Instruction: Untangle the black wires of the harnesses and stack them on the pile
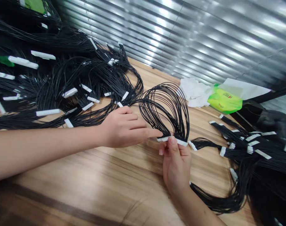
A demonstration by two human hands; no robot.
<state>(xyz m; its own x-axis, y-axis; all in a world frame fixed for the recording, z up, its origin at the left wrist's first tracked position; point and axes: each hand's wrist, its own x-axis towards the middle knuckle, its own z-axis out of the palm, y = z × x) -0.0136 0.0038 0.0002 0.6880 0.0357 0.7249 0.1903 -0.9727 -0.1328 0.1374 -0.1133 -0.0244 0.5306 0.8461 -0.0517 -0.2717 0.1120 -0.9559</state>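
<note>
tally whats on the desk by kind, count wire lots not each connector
hands: 2 (left hand, right hand)
black wire bundle held up: 1
wire heaps with white connectors: 2 (left heap, right heap)
crumpled white tissue: 1
green packet: 1
total: 7

A small wire-harness assembly workshop is indicated rather than a home. Heaps of black wire harnesses (pixel 62 78) fitted with white plastic connectors (pixel 47 112) are piled across a wood-grain table (pixel 91 175), and a slatted metal blind (pixel 180 34) is seen behind it. A crumpled white tissue (pixel 194 92) and a green packet (pixel 225 100) are placed near the table's far edge.
</note>
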